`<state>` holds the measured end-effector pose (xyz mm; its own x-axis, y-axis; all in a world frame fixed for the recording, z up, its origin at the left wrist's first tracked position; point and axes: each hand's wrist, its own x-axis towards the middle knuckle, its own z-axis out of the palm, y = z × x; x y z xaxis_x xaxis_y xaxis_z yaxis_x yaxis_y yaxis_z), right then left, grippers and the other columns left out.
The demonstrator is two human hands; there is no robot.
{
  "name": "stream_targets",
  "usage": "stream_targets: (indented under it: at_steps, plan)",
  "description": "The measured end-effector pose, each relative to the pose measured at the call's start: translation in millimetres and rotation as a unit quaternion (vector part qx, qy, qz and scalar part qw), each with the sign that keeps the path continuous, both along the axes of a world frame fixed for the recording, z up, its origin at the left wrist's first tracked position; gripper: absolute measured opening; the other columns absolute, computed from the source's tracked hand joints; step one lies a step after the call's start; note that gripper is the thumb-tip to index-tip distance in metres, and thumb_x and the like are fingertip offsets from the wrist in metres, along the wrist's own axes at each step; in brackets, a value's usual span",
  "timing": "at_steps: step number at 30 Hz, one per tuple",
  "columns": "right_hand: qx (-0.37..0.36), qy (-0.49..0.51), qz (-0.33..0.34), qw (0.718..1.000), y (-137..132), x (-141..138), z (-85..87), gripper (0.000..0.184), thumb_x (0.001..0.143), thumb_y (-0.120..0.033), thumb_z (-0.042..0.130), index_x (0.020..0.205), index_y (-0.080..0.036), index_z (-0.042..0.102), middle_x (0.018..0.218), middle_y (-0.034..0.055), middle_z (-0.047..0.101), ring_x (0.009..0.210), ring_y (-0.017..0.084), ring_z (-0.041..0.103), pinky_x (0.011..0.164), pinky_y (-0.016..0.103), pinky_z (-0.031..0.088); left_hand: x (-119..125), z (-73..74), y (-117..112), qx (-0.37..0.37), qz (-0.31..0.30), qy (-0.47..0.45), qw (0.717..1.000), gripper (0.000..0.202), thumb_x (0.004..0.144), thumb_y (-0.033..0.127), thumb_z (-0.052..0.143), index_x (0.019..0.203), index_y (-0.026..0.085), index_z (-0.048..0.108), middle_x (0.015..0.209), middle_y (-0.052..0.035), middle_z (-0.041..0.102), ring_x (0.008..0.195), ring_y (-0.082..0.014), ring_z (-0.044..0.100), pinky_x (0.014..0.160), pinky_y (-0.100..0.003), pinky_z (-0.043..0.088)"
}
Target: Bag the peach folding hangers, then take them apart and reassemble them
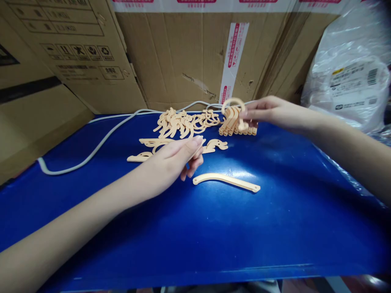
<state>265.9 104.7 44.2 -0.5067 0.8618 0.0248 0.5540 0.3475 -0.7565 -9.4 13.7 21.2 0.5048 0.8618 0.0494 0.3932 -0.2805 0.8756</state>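
My left hand is closed, its thumb pinching a thin beige plastic piece, mostly hidden by the fingers. My right hand grips a beige hook-shaped piece, curved like a hanger hook. Just below and behind it, a row of beige curved arms lies side by side on the blue table. One long, slightly bent beige arm with a hole at each end rests alone in front of my left hand. Several flat beige pieces lie partly hidden behind that hand.
A loose pile of beige hook pieces sits at the back. A white cable runs along the back and left of the table. Cardboard boxes stand behind, with a plastic-wrapped white bundle at the right.
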Motion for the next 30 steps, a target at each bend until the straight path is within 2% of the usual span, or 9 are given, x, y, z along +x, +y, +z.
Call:
stream_targets:
  at_steps: [4, 7, 9, 11, 15, 19, 21, 24, 30]
  plan:
    - [-0.095, -0.122, 0.204, 0.967, -12, -9, -5.5, 0.032, 0.094, -0.048, 0.057, 0.084, -0.02, 0.07, 0.079, -0.0002, 0.063, 0.075, 0.014, 0.055, 0.07, 0.028, 0.043, 1, -7.8, -1, 0.189, 0.053, 0.159, 0.967, 0.041, 0.103, 0.045, 0.036, 0.07, 0.021, 0.039, 0.067, 0.0016, 0.048, 0.061, -0.0144, 0.048, 0.058, -0.03, 0.035]
    - [-0.107, -0.109, 0.241, 0.959, -26, -24, -8.4, 0.032, 0.098, -0.046, 0.05, 0.089, -0.019, 0.064, 0.081, -0.0002, 0.06, 0.078, 0.014, 0.056, 0.073, 0.027, 0.045, 0, -10.9, 0, 0.324, 0.061, 0.201, 0.922, 0.035, 0.093, 0.043, 0.062, 0.076, 0.021, 0.041, 0.095, -0.0055, 0.059, 0.09, -0.0219, 0.058, 0.073, -0.033, 0.042]
    - [-0.098, -0.094, 0.258, 0.957, -34, -33, -9.2, 0.032, 0.1, -0.044, 0.047, 0.089, -0.017, 0.061, 0.081, -0.0001, 0.058, 0.077, 0.013, 0.056, 0.073, 0.027, 0.045, -1, -12.8, 1, 0.35, 0.039, 0.184, 0.918, 0.032, 0.092, 0.039, 0.065, 0.081, 0.021, 0.042, 0.105, -0.0072, 0.06, 0.097, -0.0223, 0.06, 0.078, -0.032, 0.044]
    - [-0.084, -0.072, 0.265, 0.958, -41, -39, -9.9, 0.034, 0.101, -0.044, 0.046, 0.088, -0.017, 0.061, 0.082, 0.0003, 0.057, 0.075, 0.012, 0.054, 0.072, 0.027, 0.045, -2, -14.6, 1, 0.342, 0.016, 0.168, 0.925, 0.029, 0.094, 0.032, 0.063, 0.08, 0.021, 0.04, 0.092, -0.0019, 0.061, 0.081, -0.0159, 0.06, 0.069, -0.027, 0.043]
    - [-0.069, -0.048, 0.26, 0.962, -46, -42, -10.7, 0.038, 0.101, -0.047, 0.045, 0.085, -0.017, 0.062, 0.083, 0.0012, 0.06, 0.074, 0.012, 0.055, 0.071, 0.027, 0.046, -2, -15.7, -2, 0.359, 0.02, 0.161, 0.919, 0.038, 0.092, 0.017, 0.063, 0.072, 0.022, 0.031, 0.064, 0.0078, 0.044, 0.053, -0.0083, 0.043, 0.053, -0.022, 0.03]
    - [0.031, -0.032, 0.178, 0.983, -14, -28, -6.6, 0.046, 0.101, -0.054, 0.042, 0.101, -0.017, 0.068, 0.095, 0.0061, 0.07, 0.09, 0.018, 0.064, 0.085, 0.032, 0.049, -1, -14.4, -2, 0.367, 0.042, 0.159, 0.915, 0.037, 0.095, 0.016, 0.055, 0.069, 0.022, 0.029, 0.058, 0.0077, 0.043, 0.05, -0.0084, 0.044, 0.052, -0.022, 0.029]
    - [0.142, -0.061, 0.045, 0.987, 18, -13, -3.6, 0.043, 0.1, -0.052, 0.045, 0.109, -0.017, 0.069, 0.111, 0.0093, 0.072, 0.103, 0.021, 0.064, 0.096, 0.033, 0.046, -2, -14.2, 0, 0.34, 0.041, 0.161, 0.926, 0.033, 0.097, 0.019, 0.052, 0.069, 0.022, 0.033, 0.061, 0.0059, 0.052, 0.052, -0.0096, 0.051, 0.053, -0.022, 0.032]
    - [0.224, -0.198, -0.121, 0.946, 65, 10, -4.1, 0.044, 0.102, -0.044, 0.041, 0.117, -0.013, 0.068, 0.119, 0.0163, 0.07, 0.109, 0.027, 0.063, 0.097, 0.038, 0.045, -3, -14.5, 2, 0.298, 0.04, 0.165, 0.939, 0.029, 0.098, 0.023, 0.051, 0.072, 0.022, 0.039, 0.068, 0.0031, 0.063, 0.057, -0.0116, 0.06, 0.054, -0.022, 0.036]
    - [0.216, -0.247, -0.134, 0.935, 108, 27, -24.1, 0.048, 0.105, -0.034, 0.033, 0.12, -0.005, 0.068, 0.127, 0.0209, 0.068, 0.119, 0.03, 0.062, 0.102, 0.039, 0.042, -4, -16.7, 6, 0.266, 0.047, 0.169, 0.948, 0.03, 0.098, 0.028, 0.051, 0.072, 0.022, 0.039, 0.068, 0.0029, 0.065, 0.058, -0.0124, 0.061, 0.054, -0.023, 0.038]
